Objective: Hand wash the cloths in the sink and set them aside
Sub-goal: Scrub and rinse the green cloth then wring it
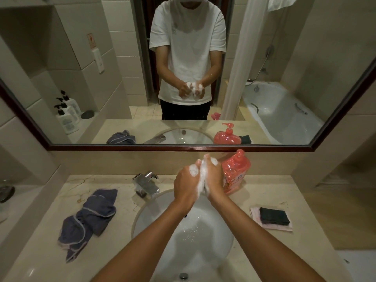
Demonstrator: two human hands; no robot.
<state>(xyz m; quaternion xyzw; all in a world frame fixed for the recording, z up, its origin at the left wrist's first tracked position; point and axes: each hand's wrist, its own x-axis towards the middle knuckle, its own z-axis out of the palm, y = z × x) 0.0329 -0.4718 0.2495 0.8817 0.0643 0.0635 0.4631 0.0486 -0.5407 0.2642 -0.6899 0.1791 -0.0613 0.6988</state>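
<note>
While both hands work above the sink (142,218), the head view shows this.
Head view, hands: left hand (186,185) and right hand (212,178) are pressed palm to palm over the back of the basin, just in front of the red soap bottle (236,171).
Grip: fingers of both curl round a foamy white mass; whether a small cloth is inside the lather cannot be told.
Pose: forearms converge from the lower edge, wrists raised, fingers pointing away from the person.
Blue cloth (89,218): crumpled on the counter (284,184) left of the basin, long axis running near to far, closer to the left hand, untouched.
Dark cloth (273,215): folded on a pink cloth (272,225), right of the basin, nearer the right hand.
Tap (145,184): left of the hands, no stream visible.
Judgement: lathering step; the next reach probably goes left and down.
</note>
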